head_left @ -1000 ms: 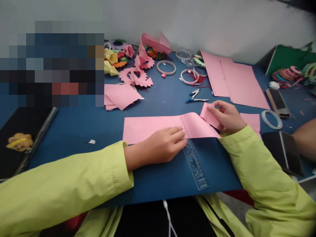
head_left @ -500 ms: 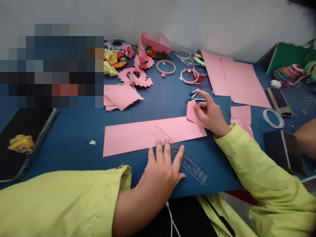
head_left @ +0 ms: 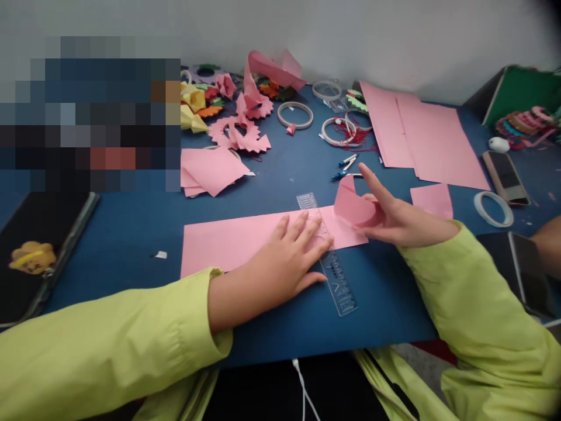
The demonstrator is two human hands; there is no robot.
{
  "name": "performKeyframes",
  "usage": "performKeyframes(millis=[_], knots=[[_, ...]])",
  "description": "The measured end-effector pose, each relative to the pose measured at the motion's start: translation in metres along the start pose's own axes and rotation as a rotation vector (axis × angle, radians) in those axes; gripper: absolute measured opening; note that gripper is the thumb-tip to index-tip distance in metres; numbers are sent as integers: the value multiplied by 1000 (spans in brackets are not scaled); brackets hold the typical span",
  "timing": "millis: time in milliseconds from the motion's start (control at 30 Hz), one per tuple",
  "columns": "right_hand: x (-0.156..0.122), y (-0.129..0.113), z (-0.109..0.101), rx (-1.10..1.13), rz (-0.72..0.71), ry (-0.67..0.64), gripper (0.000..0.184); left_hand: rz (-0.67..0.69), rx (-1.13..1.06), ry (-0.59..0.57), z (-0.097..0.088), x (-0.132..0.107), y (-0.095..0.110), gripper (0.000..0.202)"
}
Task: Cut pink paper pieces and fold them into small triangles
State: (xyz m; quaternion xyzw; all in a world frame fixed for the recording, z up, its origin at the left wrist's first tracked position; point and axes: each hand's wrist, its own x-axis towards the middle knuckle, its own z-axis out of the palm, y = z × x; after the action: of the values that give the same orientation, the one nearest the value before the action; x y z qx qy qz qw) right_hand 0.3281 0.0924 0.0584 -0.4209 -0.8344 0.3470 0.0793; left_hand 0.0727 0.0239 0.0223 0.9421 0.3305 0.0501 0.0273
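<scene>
A long pink paper strip point(head_left: 228, 240) lies across the blue table point(head_left: 131, 222). A clear plastic ruler point(head_left: 335, 278) lies across the strip's right part. My left hand point(head_left: 280, 263) rests flat on the ruler and the strip, fingers spread. My right hand point(head_left: 394, 219) lifts the strip's right end, which curls up against its fingers; the index finger points up and away.
Pink sheets point(head_left: 421, 134) lie at the back right, cut pink shapes point(head_left: 239, 131) and folded pink paper point(head_left: 210, 169) at the back left. Embroidery hoops point(head_left: 295, 114), scissors point(head_left: 348, 169), a tape ring point(head_left: 495, 207), phones point(head_left: 506, 169) and a black case point(head_left: 39, 245) lie around. Another person's arm point(head_left: 546, 240) shows at right.
The ruler has turned from slanting to lying across the strip, with my left hand moved forward onto it. My right hand now lifts the strip's right end higher, curling it.
</scene>
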Motion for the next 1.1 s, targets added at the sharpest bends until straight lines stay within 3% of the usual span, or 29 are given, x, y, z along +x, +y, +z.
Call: performKeyframes(millis=[133,300,367,467,633,733,833,900,1033,1100], knots=[[-13,-4,-6,-19,-41,-218,89,13,117,-12,-4,2,-10,43],[-13,-7,8,-187,-75,-41,77,56,180,-51,-9,4,-18,45],[-12,-10,12,-184,-88,-47,80,64,167,-52,-9,4,-19,43],[-11,-14,15,-41,-2,-82,86,55,129,-27,-6,5,-17,42],[-2,-15,23,304,247,7,66,65,55,31,-2,8,-21,44],[6,-14,31,451,302,73,74,114,8,47,-1,9,-27,42],[12,-17,39,423,238,194,87,120,-30,43,-1,10,-32,44],[12,-19,42,361,198,234,85,102,-51,41,-1,10,-33,47],[7,-21,37,197,125,260,66,92,-74,31,-2,10,-33,49],[4,-21,29,124,81,164,46,93,-63,28,-1,10,-33,49]])
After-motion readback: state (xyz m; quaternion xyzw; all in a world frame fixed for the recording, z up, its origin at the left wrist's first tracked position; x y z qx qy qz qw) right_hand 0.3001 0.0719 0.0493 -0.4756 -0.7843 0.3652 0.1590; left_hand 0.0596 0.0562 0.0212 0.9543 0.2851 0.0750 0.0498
